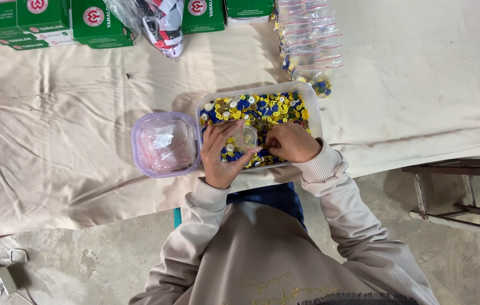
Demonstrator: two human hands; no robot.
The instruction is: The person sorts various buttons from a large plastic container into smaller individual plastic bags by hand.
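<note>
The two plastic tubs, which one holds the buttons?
The larger clear tub, under both hands; the purple-rimmed tub beside it holds only small clear bags.

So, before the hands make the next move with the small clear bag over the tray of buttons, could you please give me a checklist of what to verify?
1. Left hand holds the small clear plastic bag: ok.
2. Bag mouth is open: cannot tell, too small.
3. Right hand is at the blue, yellow and white buttons: ok.
4. Clear rectangular plastic tray lies flat on the beige cloth: ok.
5. Round purple-rimmed container of empty bags is beside the tray, near the left hand: ok.
6. Pile of filled bags lies apart from the tray: ok.
</note>
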